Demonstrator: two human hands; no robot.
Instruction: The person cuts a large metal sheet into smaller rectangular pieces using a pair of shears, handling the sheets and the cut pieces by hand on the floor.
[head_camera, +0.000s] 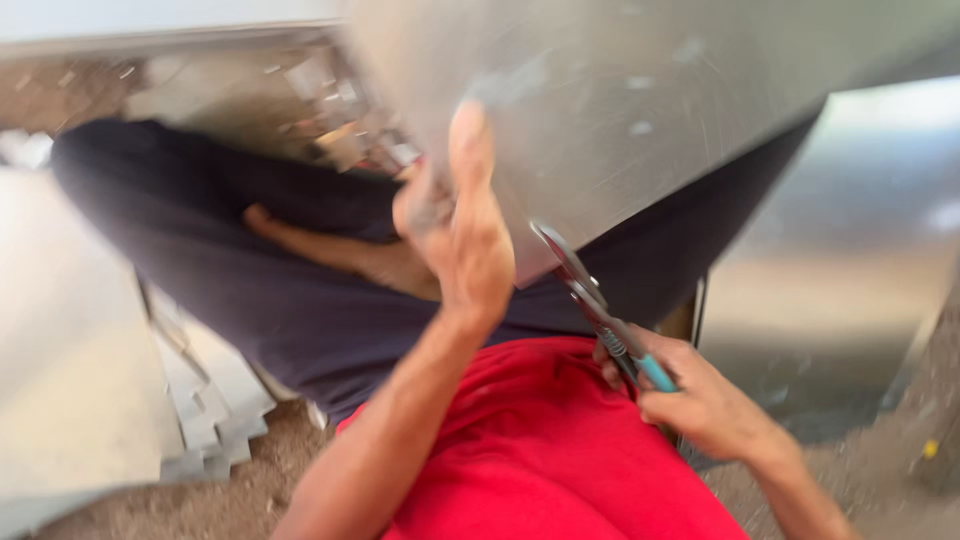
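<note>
Here, a metal sheet (640, 110) sits tilted over the person's lap, its lower corner pointing down toward the red shirt (560, 450), prob. so the edge faces the tool. Snips (590, 300) w/ a teal-tipped handle bite at that lower corner, blades touching the sheet's edge. Right hand (700, 400) is wrapped tight round the snip handles, fingers closed on them. Left hand (465, 230) is pressed against the sheet's near edge, thumb up along the face, fingers curled at the rim, seemingly steadying it; the blur hides exactly how far they wrap. The person sits cross-legged in dark trousers (250, 260), a bare foot (340, 250) showing. More pale cut sheets (120, 380) lie stacked at the left on dusty ground (250, 495).
</note>
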